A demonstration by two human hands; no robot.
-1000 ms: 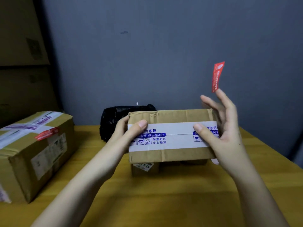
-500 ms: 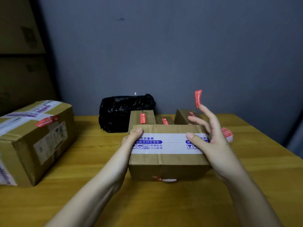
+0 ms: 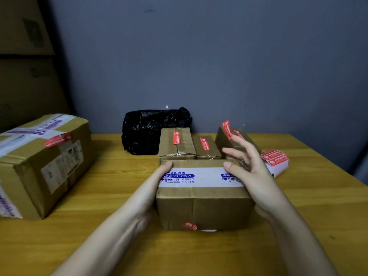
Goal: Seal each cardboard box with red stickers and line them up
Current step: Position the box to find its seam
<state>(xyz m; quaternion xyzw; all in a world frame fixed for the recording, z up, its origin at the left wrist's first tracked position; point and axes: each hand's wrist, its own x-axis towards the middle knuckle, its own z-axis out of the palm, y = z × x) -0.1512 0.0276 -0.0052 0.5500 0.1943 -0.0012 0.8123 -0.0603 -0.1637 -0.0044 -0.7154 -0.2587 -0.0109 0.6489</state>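
A cardboard box with a white-and-blue tape band across its top rests on the wooden table. A red sticker clings to its lower front edge. My left hand grips the box's left end, thumb on top. My right hand lies against the right end with its thumb pressing the top and its fingers straight and raised. A loose red sticker is stuck to one raised fingertip.
Three small boxes, each with a red sticker, stand in a row behind. A sheet stack of red stickers lies at right. A large stickered box sits at left, a black bag by the wall.
The box came down from in front of my chest onto the table. My right hand sank with it, the sticker still on its fingertip. The row of small boxes came into sight.
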